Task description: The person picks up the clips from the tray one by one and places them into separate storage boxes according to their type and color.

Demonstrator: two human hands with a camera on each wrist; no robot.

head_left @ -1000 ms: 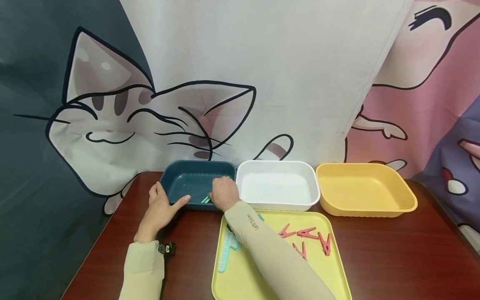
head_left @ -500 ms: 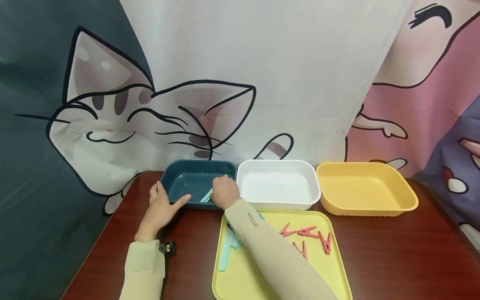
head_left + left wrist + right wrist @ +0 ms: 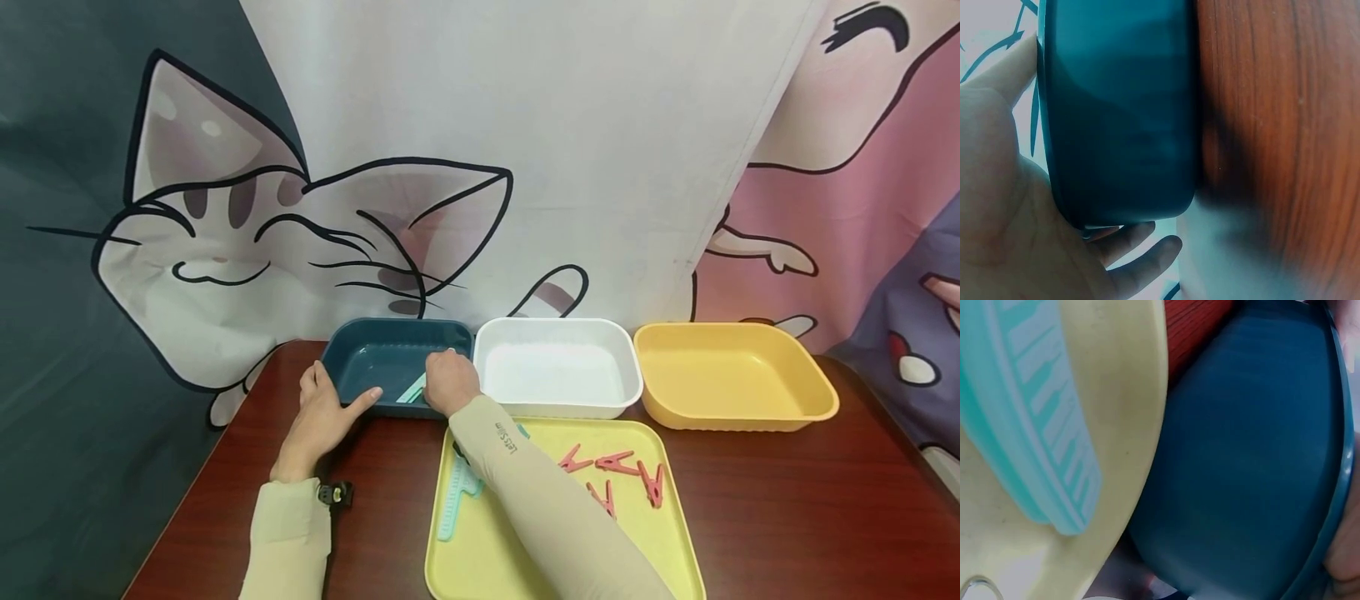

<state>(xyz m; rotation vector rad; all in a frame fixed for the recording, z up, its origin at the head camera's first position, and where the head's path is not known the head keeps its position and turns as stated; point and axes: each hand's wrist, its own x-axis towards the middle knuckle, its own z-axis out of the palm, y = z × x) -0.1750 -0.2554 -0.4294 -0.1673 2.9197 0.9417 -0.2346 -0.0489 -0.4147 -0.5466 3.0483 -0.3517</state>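
My left hand point(image 3: 318, 425) grips the near-left corner of the dark blue basin point(image 3: 396, 410), thumb over the front rim and fingers along its left side. Above the basin's right end, my right hand point(image 3: 452, 383) is bent into a fist, its fingertips hidden inside. A pale teal strip, part of a long clip point(image 3: 412, 390), sticks out to the left of this hand, which holds it low in the basin. Another teal clip point(image 3: 452, 504) with ridged jaws lies on the yellow tray point(image 3: 480, 575), partly under the right forearm. In the right wrist view that clip point(image 3: 1054, 425) looms close.
To the right of the blue basin stand a white basin point(image 3: 558, 411) and a yellow basin point(image 3: 738, 421) in a row. Several pink clothespins point(image 3: 617, 464) lie on the tray. A patterned cloth point(image 3: 600, 167) hangs behind the wooden table point(image 3: 810, 517).
The teal clip in my right hand has turned and shifted slightly left, showing more of its pale striped face. Both hands have stayed almost in place.
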